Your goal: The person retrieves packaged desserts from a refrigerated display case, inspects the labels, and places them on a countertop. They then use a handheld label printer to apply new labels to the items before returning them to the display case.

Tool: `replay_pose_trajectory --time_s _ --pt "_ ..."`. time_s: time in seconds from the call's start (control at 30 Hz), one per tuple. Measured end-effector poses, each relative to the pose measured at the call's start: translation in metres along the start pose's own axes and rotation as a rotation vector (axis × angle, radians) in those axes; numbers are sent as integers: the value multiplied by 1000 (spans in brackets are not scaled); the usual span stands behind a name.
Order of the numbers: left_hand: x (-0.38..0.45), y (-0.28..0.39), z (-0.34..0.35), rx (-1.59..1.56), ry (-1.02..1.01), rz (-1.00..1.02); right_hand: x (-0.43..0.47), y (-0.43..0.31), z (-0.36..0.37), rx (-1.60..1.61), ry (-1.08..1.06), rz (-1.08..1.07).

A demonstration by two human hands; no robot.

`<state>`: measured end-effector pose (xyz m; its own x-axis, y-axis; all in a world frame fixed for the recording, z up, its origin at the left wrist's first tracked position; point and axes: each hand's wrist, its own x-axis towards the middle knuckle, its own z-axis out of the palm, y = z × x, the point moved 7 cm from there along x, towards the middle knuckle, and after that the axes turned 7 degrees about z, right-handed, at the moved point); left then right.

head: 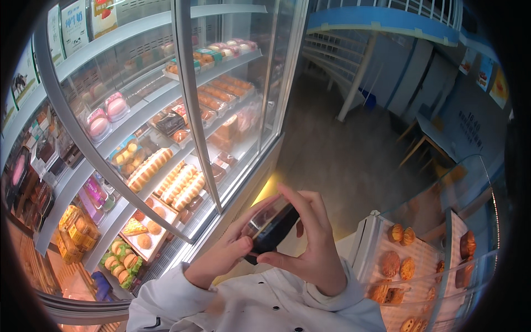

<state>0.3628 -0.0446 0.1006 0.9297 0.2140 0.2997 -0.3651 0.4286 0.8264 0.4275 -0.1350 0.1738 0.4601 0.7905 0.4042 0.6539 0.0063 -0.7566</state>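
Observation:
A small plastic box with a black base and a clear lid (pixel 271 228) is held in front of the chest, tilted. My left hand (pixel 232 245) grips its left side, the thumb along the near edge. My right hand (pixel 313 240) curves round the right side, with fingers over the far end and the thumb at the near edge. What the box contains cannot be made out. Both hands are beside a lit glass display case, whose shelves carry packed cakes (pixel 115 108), long striped bread rolls (pixel 149 170) and small burgers with lettuce (pixel 124 263).
The case's metal door frame (pixel 199 124) stands close on the left. At the lower right, a second glass case holds pastries (pixel 390 263) on trays. Farther off are a spiral staircase post (pixel 359 79) and a table (pixel 435 135) on the dark floor (pixel 327 157).

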Motion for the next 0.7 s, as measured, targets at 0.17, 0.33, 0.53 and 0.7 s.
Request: replay_pose_trajectory --time_s 0.17,0.33,0.53,0.7 --pt "-4 -14 -4 -218 -11 35 -20 6 -4 -64 403 -150" --pt "-8 -13 -5 -193 84 55 -29 -6 9 -31 460 -54" --pt "-8 -9 3 -103 82 31 -25 -5 8 167 419 -57" --pt "-12 -9 4 8 86 12 -30 -8 5 73 454 -99"
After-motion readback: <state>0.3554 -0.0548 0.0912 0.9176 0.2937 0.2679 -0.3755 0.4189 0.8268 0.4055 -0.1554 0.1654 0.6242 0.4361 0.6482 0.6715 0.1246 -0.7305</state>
